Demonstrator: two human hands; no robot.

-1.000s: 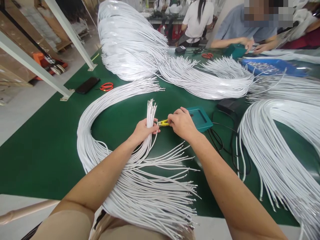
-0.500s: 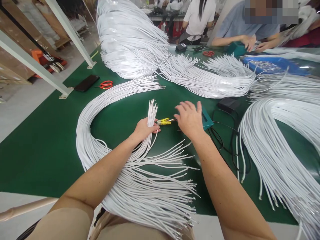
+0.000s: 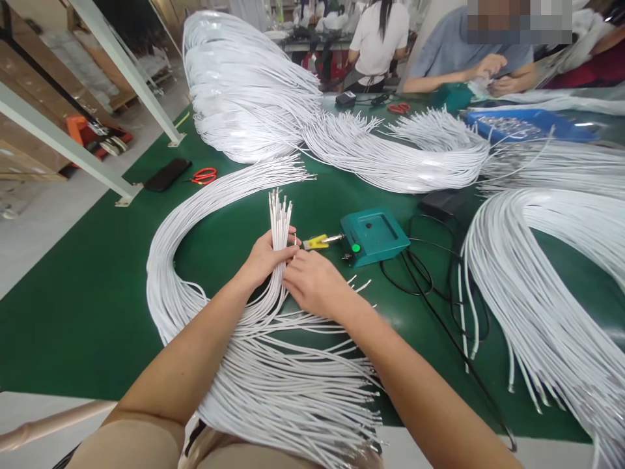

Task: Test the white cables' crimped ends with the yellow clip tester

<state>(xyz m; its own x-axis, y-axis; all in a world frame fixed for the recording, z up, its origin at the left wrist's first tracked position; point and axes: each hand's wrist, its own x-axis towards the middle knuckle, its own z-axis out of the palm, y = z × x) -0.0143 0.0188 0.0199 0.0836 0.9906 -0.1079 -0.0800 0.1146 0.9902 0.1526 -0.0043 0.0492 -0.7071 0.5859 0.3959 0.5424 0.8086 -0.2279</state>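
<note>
My left hand (image 3: 261, 262) is closed around an upright bundle of white cables (image 3: 280, 221), their tips standing above the fingers. Right beside it, my right hand (image 3: 317, 284) pinches a single white cable (image 3: 295, 241) whose end pokes up between the two hands. Just past the fingertips is a yellow alligator clip (image 3: 316, 242), joined by a metal rod to a small teal tester box (image 3: 375, 236) with a green round light or button. Below my forearms, a thick spread of loose white cables (image 3: 288, 371) fans out to the right and curves around on the left.
Large heaps of white cable (image 3: 249, 91) lie at the back, with another bundle (image 3: 537, 273) at right. Red-handled scissors (image 3: 204, 176) and a black phone (image 3: 168, 174) lie at left. A black cord (image 3: 439, 319) trails from the box. A co-worker (image 3: 469, 58) sits across, behind a blue tray (image 3: 532, 124).
My right hand has moved left and down from over the tester box to the cables at my left hand, closing on one cable. The box now shows fully.
</note>
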